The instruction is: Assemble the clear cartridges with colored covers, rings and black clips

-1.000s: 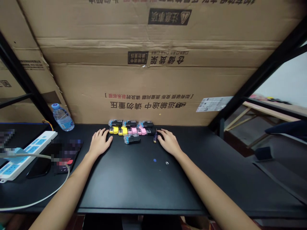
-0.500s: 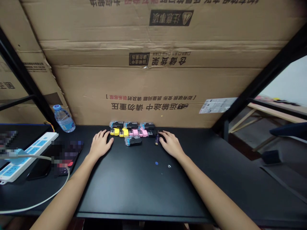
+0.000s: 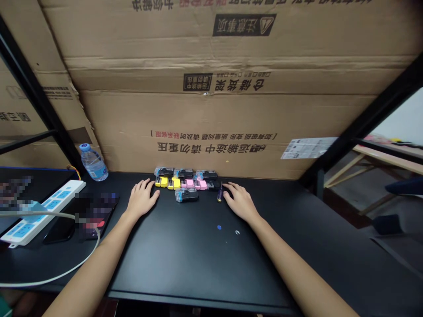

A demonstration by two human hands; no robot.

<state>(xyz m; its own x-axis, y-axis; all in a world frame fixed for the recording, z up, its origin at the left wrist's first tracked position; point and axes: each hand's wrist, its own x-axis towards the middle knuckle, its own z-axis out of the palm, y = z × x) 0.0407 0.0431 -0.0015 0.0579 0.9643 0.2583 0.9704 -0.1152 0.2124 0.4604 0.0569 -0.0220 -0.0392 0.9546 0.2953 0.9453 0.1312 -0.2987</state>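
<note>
My left hand [image 3: 142,198] lies palm down on the black table, fingers apart, its fingertips beside a yellow block-like piece [image 3: 161,181]. My right hand [image 3: 240,201] rests the same way, next to a small dark screwdriver [image 3: 220,193] that stands between it and the row. Between my hands, several small pieces sit in rows: yellow ones, pink ones [image 3: 201,184] and a black one [image 3: 213,185]. Behind them are black pieces in clear-and-blue wrapping [image 3: 183,173]. One more wrapped black piece [image 3: 187,194] lies in front. Neither hand holds anything.
A tall cardboard sheet [image 3: 211,114] backs the table. On the left are a water bottle [image 3: 94,163], a white power strip [image 3: 42,215], phones [image 3: 59,229] and a white cable [image 3: 66,275]. A blue disc [image 3: 219,227] and a small white ring-like bit [image 3: 237,232] lie near my right forearm.
The whole view has shifted slightly, so everything appears a little farther right. My hands and the pieces keep their places on the table.
</note>
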